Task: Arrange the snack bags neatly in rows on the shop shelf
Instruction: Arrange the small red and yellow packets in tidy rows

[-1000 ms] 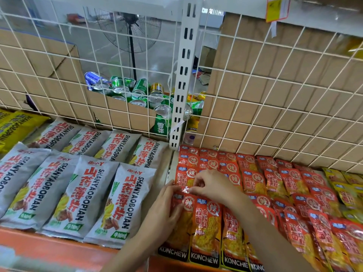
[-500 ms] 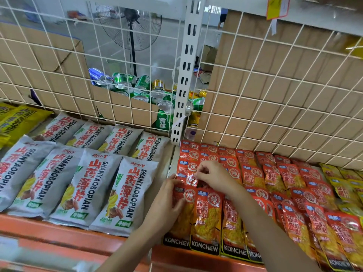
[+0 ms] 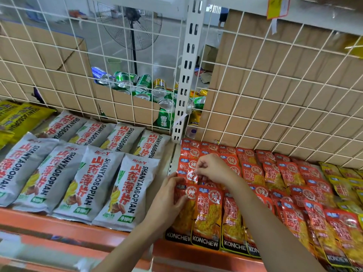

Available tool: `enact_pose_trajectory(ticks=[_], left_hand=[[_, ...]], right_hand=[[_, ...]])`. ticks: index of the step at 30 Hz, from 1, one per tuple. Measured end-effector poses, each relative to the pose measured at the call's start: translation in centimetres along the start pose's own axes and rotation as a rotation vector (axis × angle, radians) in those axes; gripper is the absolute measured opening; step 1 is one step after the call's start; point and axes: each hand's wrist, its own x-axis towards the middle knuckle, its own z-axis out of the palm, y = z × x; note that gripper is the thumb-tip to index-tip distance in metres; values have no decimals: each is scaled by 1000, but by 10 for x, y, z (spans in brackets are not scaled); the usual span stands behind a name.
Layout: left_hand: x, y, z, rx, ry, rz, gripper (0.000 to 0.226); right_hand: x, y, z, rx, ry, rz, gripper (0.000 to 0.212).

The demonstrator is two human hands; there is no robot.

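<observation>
Head view: right hand point(image 3: 214, 169) pinching red bag point(image 3: 189, 175), left hand point(image 3: 168, 201) flat on front bag point(image 3: 181, 222)

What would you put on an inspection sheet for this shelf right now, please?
Surface: shelf with an orange front edge, covered in bags lying flat.
Job's things: grey snack bags in two rows on the left; red snack bags in overlapping rows on the right; yellow bags at both far ends.
Clutter: drink cans heaped behind the wire grid.
Hands: left hand rests on the front-left red bag; right hand pinches the top of a second-row red bag.
Cables: nothing seen.
Surroundings: cardboard behind the grid, a white slotted post, a standing fan beyond.
</observation>
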Motion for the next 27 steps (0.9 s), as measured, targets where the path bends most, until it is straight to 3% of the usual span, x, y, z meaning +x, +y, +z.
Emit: enact_pose_trajectory(ticks=[11, 21, 27], left_hand=[[-2, -1, -1, -115, 28, -66, 56], [-4, 1, -5, -60, 32, -65, 42], [-7, 1, -10, 31, -118, 6, 65]], right_hand=[[-3, 3, 1, 67, 36, -3, 7], [-7, 2, 3, 105, 71, 25, 3], [-23, -3, 3, -1, 302, -10, 9]])
